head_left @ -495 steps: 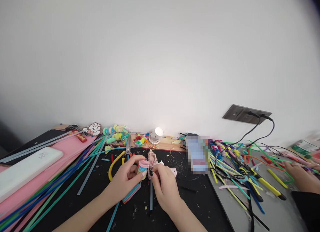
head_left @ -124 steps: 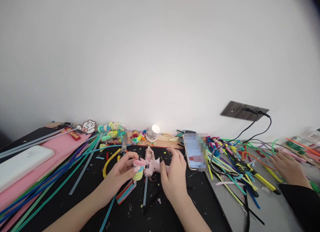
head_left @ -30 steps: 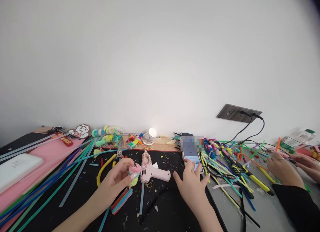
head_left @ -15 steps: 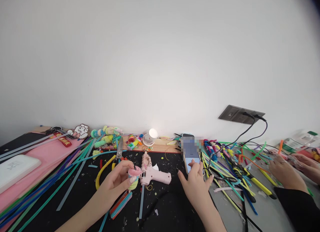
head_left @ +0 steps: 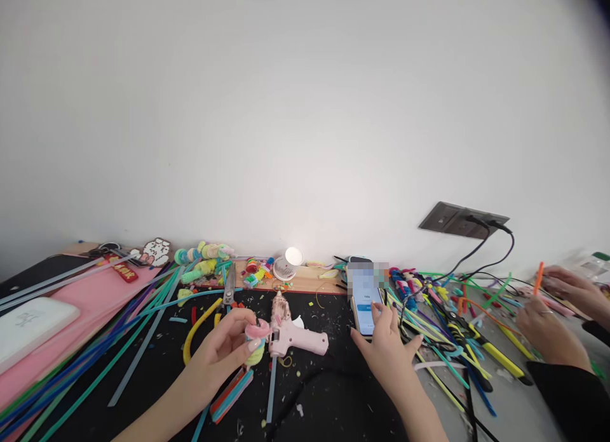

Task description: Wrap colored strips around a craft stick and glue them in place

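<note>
My left hand point(head_left: 220, 348) is closed on a small stack of coiled pipe cleaners point(head_left: 256, 340), pink on top and yellow-green below, held just above the black mat point(head_left: 328, 391). A pink glue gun point(head_left: 294, 337) lies on the mat right beside that stack, nozzle to the left. My right hand point(head_left: 388, 353) is open, fingers spread, with a fingertip on the screen of a phone point(head_left: 366, 297) lying at the mat's right edge.
Long coloured pipe cleaners point(head_left: 109, 347) fan across the left. Scissors point(head_left: 229, 283), coiled pieces point(head_left: 204, 259) and a white cup point(head_left: 286, 264) line the back. Another person's hands point(head_left: 548, 331) work at the right among more pipe cleaners point(head_left: 457, 315). A white case point(head_left: 33, 321) lies far left.
My right hand let go of the glue gun, which now lies on the mat, and moved right to the phone screen. My left hand keeps holding the coiled stack.
</note>
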A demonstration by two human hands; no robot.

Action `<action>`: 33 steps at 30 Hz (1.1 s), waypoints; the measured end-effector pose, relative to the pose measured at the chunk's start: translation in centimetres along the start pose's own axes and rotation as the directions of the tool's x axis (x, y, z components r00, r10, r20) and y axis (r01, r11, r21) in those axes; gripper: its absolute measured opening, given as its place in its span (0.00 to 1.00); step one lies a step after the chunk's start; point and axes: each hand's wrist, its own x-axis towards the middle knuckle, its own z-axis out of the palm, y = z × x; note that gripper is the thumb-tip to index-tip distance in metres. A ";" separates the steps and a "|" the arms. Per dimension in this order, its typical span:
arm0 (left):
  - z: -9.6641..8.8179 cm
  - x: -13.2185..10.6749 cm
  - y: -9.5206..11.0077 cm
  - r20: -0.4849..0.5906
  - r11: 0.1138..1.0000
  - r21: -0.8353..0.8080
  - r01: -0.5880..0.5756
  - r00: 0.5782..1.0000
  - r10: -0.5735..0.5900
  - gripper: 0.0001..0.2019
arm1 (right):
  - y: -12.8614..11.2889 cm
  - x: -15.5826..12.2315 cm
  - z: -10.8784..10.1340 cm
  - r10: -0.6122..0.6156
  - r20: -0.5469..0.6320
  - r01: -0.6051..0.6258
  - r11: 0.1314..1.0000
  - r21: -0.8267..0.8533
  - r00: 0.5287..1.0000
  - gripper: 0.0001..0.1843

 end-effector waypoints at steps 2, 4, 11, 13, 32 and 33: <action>0.1 0.0 0.1 -0.005 1.000 -0.005 -0.003 1.000 0.003 0.11 | 0.2 0.2 -0.1 -0.003 -0.020 0.003 1.000 0.016 1.000 0.19; 0.2 0.0 0.1 -0.012 1.000 -0.011 -0.004 1.000 0.004 0.11 | 0.3 0.4 -0.2 -0.007 -0.034 0.007 1.000 0.021 0.999 0.18; 0.2 0.1 0.2 0.003 1.000 -0.021 -0.003 1.000 0.003 0.12 | 0.6 0.8 -0.3 0.036 -0.009 -0.035 0.999 0.036 0.999 0.23; 0.0 0.1 0.1 0.019 1.000 -0.017 0.000 1.000 0.000 0.12 | 0.5 1.0 -0.7 0.034 0.006 -0.035 0.999 0.040 0.999 0.24; -0.3 0.2 0.2 0.070 1.000 0.001 -0.007 0.998 0.006 0.10 | 0.3 3.1 -2.3 0.054 0.062 -0.050 0.997 -0.057 0.997 0.32; -0.3 0.2 0.3 0.058 1.000 -0.004 -0.006 0.998 0.006 0.10 | 0.3 3.2 -2.3 0.050 0.064 -0.046 0.997 -0.066 0.997 0.32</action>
